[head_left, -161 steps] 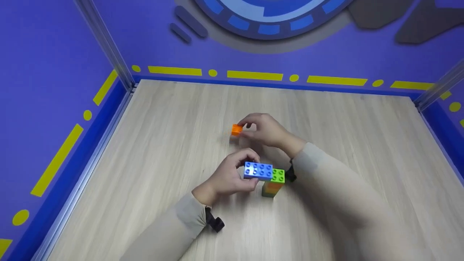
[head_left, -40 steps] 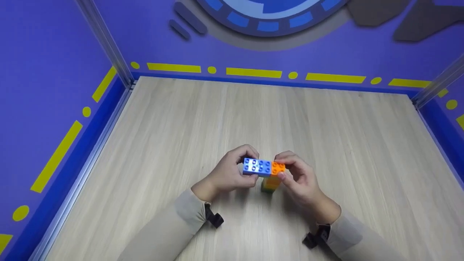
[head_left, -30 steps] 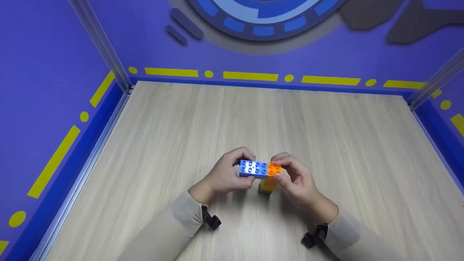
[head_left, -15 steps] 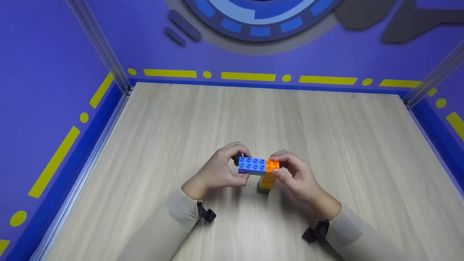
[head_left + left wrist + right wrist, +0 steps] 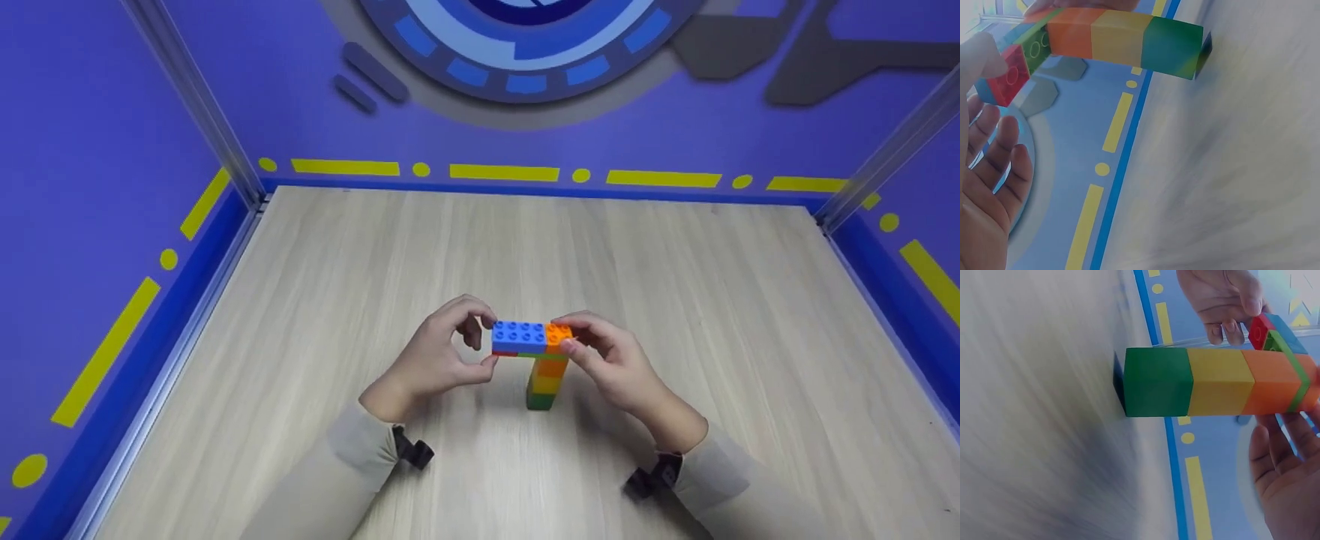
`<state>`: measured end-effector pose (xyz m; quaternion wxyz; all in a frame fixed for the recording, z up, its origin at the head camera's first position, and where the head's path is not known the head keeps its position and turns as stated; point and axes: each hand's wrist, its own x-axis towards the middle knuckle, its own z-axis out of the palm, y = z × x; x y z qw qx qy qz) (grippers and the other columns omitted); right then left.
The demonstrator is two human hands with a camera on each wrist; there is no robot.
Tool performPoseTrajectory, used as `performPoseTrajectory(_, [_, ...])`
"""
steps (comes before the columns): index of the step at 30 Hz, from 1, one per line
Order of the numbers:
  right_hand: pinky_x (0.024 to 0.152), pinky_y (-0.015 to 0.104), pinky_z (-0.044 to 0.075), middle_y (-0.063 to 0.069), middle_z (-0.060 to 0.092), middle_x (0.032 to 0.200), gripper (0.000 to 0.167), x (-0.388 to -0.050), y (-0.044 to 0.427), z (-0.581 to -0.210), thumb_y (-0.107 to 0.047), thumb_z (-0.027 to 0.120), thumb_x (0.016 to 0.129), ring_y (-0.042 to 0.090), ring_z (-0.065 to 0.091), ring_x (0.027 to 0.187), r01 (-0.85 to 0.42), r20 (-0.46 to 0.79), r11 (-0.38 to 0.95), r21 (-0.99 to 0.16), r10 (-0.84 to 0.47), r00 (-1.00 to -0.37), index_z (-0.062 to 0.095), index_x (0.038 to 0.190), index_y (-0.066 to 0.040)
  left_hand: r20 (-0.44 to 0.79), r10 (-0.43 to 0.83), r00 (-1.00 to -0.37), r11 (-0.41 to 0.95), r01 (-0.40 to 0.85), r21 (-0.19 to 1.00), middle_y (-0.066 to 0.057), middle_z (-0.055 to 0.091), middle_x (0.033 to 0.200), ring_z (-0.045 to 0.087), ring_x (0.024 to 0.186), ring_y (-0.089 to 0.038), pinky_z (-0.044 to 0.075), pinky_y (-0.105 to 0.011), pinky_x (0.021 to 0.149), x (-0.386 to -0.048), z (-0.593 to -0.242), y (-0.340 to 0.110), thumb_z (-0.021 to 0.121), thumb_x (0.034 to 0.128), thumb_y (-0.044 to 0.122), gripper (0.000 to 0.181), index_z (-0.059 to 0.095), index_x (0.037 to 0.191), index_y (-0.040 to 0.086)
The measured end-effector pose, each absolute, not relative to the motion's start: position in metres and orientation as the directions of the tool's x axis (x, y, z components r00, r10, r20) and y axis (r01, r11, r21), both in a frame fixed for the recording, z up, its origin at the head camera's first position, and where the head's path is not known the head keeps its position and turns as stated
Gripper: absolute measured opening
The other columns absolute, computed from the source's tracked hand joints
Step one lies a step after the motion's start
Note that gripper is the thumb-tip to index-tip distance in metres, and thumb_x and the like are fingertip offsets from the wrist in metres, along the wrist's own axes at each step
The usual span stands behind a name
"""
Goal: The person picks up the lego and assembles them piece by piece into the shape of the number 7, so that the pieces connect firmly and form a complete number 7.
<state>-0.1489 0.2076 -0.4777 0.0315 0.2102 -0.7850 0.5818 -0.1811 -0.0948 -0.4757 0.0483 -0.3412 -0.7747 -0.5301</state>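
A tower of toy building bricks (image 5: 544, 382) stands upright on the table: dark green, yellow and orange, with a thin light-green plate above. On top, my right hand (image 5: 619, 364) pinches a small orange brick (image 5: 557, 335) between thumb and fingers. Beside that brick a blue brick (image 5: 517, 336) juts out to the left, a red brick (image 5: 1012, 73) under its free end. My left hand (image 5: 431, 360) is at this end, thumb and fingers curved and spread apart, not gripping it. Whether the left thumb still touches the red brick, I cannot tell.
The wood-grain table (image 5: 375, 255) is bounded by a blue-purple back wall (image 5: 510, 135) and side walls, with metal posts (image 5: 199, 105) in the corners. Black wrist straps (image 5: 412, 450) hang below both sleeves.
The right hand brought the small orange brick from farther back onto the tower's top. Over the last half second the left hand drew leftward, letting go of the blue brick's end.
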Motion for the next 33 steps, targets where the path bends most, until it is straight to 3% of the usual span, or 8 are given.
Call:
performPoseTrajectory(5, [0.1, 0.02, 0.058, 0.01, 0.069, 0.134, 0.032, -0.153, 0.21, -0.473, -0.006, 0.068, 0.111, 0.016, 0.067, 0.115, -0.329, 0.243, 0.27, -0.905, -0.307, -0.92, 0.077, 0.142, -0.008, 0.413, 0.46, -0.786, 0.221, 0.551, 0.804, -0.012, 0.071, 0.117, 0.063, 0.086, -0.021, 0.056, -0.027, 0.083, -0.183, -0.475, -0.095, 0.089, 0.0874, 0.003, 0.041, 0.071, 0.124, 0.008])
performPoseTrajectory(12, [0.103, 0.018, 0.059, 0.016, 0.068, 0.143, 0.047, -0.157, 0.217, -0.466, -0.005, 0.071, 0.109, 0.018, 0.068, 0.119, -0.317, 0.213, 0.268, -0.91, -0.353, -0.911, 0.066, 0.156, -0.004, 0.374, 0.441, -0.816, 0.257, 0.514, 0.818, -0.013, 0.072, 0.122, 0.064, 0.087, -0.021, 0.059, -0.034, 0.083, -0.186, -0.472, -0.094, 0.089, 0.0899, 0.007, 0.041, 0.072, 0.128, 0.009])
performPoseTrajectory(19, [0.103, 0.018, 0.06, 0.02, 0.074, 0.145, 0.052, -0.163, 0.22, -0.46, -0.011, 0.079, 0.107, 0.022, 0.071, 0.123, -0.172, 0.085, 0.293, -0.94, -0.289, -0.954, 0.064, 0.155, 0.002, 0.332, 0.411, -0.849, 0.27, 0.462, 0.845, -0.013, 0.073, 0.124, 0.064, 0.087, -0.017, 0.061, -0.037, 0.081, -0.192, -0.473, -0.092, 0.09, 0.0907, 0.008, 0.04, 0.074, 0.128, 0.01])
performPoseTrajectory(28, [0.103, 0.017, 0.06, 0.021, 0.073, 0.149, 0.054, -0.177, 0.221, -0.455, -0.01, 0.078, 0.106, 0.031, 0.069, 0.129, -0.079, -0.007, 0.316, -0.946, -0.263, -0.965, 0.063, 0.157, 0.001, 0.286, 0.373, -0.883, 0.237, 0.388, 0.89, -0.008, 0.072, 0.125, 0.065, 0.086, -0.027, 0.054, -0.022, 0.075, -0.202, -0.474, -0.088, 0.089, 0.0926, 0.007, 0.037, 0.075, 0.126, 0.013])
performPoseTrajectory(33, [0.102, 0.017, 0.061, 0.021, 0.074, 0.146, 0.052, -0.184, 0.22, -0.457, -0.014, 0.08, 0.106, 0.028, 0.069, 0.125, -0.025, -0.043, 0.294, -0.955, -0.222, -0.974, 0.066, 0.154, 0.0, 0.27, 0.353, -0.896, 0.249, 0.368, 0.896, -0.009, 0.071, 0.122, 0.063, 0.083, -0.02, 0.053, -0.021, 0.073, -0.207, -0.478, -0.088, 0.09, 0.0929, 0.008, 0.038, 0.076, 0.128, 0.013])
